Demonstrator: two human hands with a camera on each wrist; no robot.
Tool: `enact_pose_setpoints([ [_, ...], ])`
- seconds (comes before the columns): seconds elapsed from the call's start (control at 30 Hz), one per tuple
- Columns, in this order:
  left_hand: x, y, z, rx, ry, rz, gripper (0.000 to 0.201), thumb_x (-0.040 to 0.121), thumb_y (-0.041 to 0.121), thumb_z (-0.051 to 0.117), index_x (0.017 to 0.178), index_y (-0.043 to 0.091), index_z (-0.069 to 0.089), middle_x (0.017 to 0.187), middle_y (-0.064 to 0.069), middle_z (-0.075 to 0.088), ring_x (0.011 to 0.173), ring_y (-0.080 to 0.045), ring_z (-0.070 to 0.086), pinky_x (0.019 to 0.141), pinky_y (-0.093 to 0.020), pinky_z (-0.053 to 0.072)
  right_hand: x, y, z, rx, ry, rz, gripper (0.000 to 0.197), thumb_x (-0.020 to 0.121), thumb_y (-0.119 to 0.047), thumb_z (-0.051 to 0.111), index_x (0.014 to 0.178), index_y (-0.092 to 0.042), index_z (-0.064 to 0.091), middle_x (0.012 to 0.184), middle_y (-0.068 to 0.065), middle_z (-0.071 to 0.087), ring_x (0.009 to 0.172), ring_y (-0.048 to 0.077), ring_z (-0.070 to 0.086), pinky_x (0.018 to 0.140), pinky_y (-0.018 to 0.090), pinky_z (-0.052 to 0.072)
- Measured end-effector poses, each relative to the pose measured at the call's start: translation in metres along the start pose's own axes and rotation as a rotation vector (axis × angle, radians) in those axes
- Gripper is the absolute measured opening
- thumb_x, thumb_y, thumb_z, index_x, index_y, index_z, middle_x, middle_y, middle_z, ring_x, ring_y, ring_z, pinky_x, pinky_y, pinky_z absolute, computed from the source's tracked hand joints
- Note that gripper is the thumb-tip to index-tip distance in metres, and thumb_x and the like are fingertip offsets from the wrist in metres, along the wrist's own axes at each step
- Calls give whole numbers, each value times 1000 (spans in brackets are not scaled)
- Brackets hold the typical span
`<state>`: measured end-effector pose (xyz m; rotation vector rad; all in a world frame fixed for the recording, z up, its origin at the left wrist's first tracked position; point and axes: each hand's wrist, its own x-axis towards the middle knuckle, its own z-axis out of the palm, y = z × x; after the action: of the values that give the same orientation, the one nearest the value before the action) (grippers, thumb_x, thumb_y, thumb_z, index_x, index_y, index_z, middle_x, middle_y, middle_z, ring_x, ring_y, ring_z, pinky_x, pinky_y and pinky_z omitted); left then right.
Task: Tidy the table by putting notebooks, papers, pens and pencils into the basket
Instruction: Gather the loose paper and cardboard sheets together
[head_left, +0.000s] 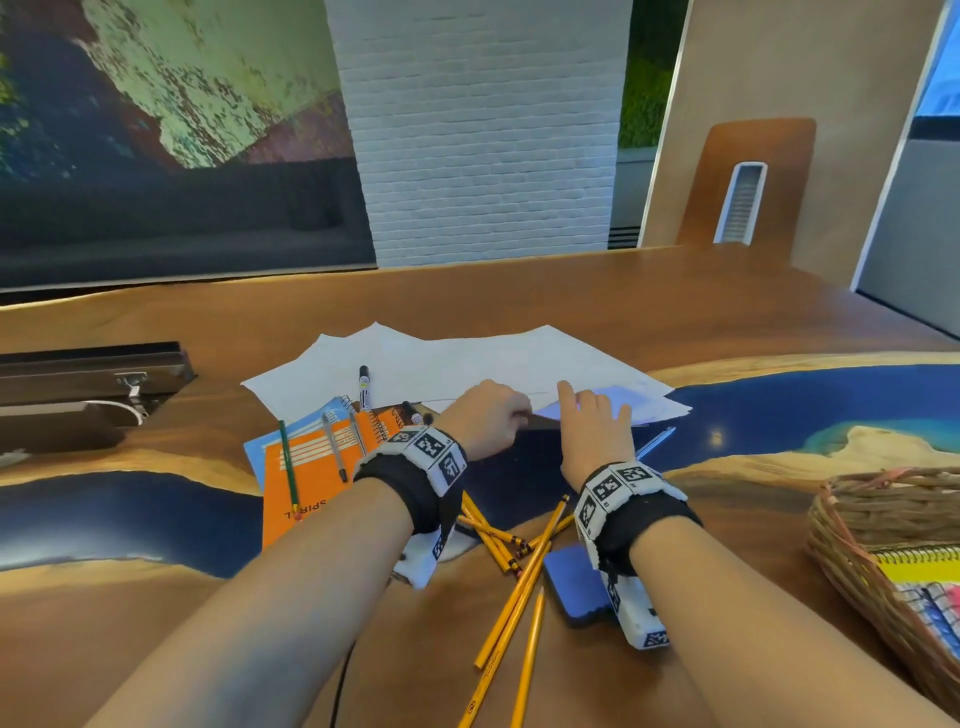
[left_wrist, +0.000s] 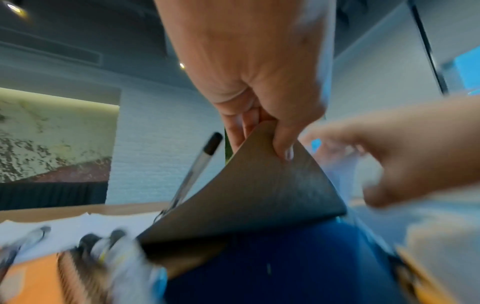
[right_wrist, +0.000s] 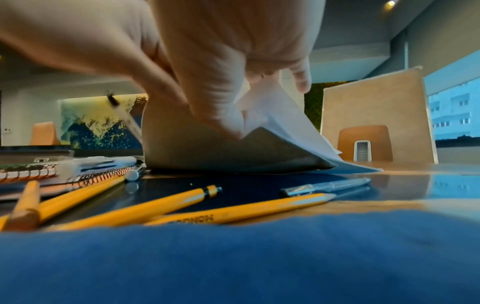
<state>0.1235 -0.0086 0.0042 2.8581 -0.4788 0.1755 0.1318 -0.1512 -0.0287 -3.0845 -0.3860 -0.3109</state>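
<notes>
From the head view I saw my left hand (head_left: 485, 418) and right hand (head_left: 589, 423) side by side at the near edge of the papers (head_left: 467, 364), mid-frame. Between them showed the dark edge of a cover (head_left: 540, 423) tucked under the sheets. The basket (head_left: 852, 525) sat at the lower right, nearer my right hand, with a yellow notebook already in it. Orange notebooks (head_left: 317, 462) with pens lay to the left, and pencils (head_left: 514, 577) were fanned out below my wrists on the desk (head_left: 519, 291).

In the left wrist view my left thumb and fingers (left_wrist: 281, 142) pinched the raised corner of the dark cover (left_wrist: 246, 195), which curved up from the desk toward the top of the frame. A pen (left_wrist: 192, 174) leaned against its left side. My right hand (left_wrist: 402, 156) was blurred at the right.

The right wrist view showed my right fingers (right_wrist: 223, 111) curled round the lifted edge of the white sheets (right_wrist: 283, 123), just above the cover (right_wrist: 207, 152). The sheets lay directly ahead of the fingers, their long edge running left to right.

I judged the coming move would turn on this: the stack was held at its near edge by both hands, and the basket lay off to the right, so the right hand would lead it there.
</notes>
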Motion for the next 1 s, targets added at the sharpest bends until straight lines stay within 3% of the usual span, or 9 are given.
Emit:
enact_pose_setpoints([
  [0.1,-1,5,-33,-45,98,28,19,91,13,56,96,6,73,96,-6,71,92,-20,61,87,-29,45,-8,5,-11,81,110,39,94,84,-10,61,149,-16,-6,149,13,22,140,30,20,113,51,17],
  [0.17,-3,11,-52,-56,124,52,16,89,15,61,95,8,74,95,-4,72,92,-17,61,88,-27,45,-9,9,-21,161,220,53,96,81,-10,65,150,-15,-2,153,14,15,143,32,12,115,52,11],
  [0.3,-11,27,-82,-135,276,62,13,87,17,64,94,11,74,91,-1,71,84,-12,60,79,-19,44,-14,16,-48,189,438,-97,68,72,-10,73,134,-12,44,129,10,51,129,29,41,111,53,20],
  [0.4,-18,41,-99,-221,415,69,13,88,16,63,94,9,72,90,0,69,82,-10,56,70,-6,37,-24,23,-69,246,396,-121,52,84,-15,60,132,-16,40,119,4,56,117,24,47,109,39,22],
  [0.5,-24,54,-114,-303,538,69,11,90,13,61,94,6,70,88,0,65,81,-9,53,68,1,32,-34,33,-81,354,459,-14,48,85,-19,61,129,-16,41,114,4,58,111,24,51,101,34,29],
  [0.6,-33,61,-131,-370,720,43,14,90,12,61,97,2,68,88,1,62,73,-10,52,63,-6,35,-43,46,-87,458,531,115,59,80,-26,70,130,-15,40,122,6,55,116,25,48,104,37,29],
  [0.73,-41,62,-155,-430,925,8,17,91,12,60,102,0,66,94,2,61,90,-9,54,71,0,36,-48,60,-99,817,663,199,94,71,-39,78,143,-9,26,138,11,41,128,26,38,110,37,30],
  [0.83,-47,60,-169,-509,1042,-35,18,92,14,58,104,1,64,98,-1,63,91,-8,55,74,-3,39,-54,58,-110,1202,583,196,99,69,-48,76,145,-14,23,133,4,45,122,17,44,102,27,34],
  [1.0,-54,56,-179,-571,1149,-124,20,94,14,56,109,3,62,98,1,61,90,-8,53,69,2,36,-53,49,-112,1425,324,184,66,78,-71,49,121,-22,58,115,-2,60,111,18,54,100,31,36],
])
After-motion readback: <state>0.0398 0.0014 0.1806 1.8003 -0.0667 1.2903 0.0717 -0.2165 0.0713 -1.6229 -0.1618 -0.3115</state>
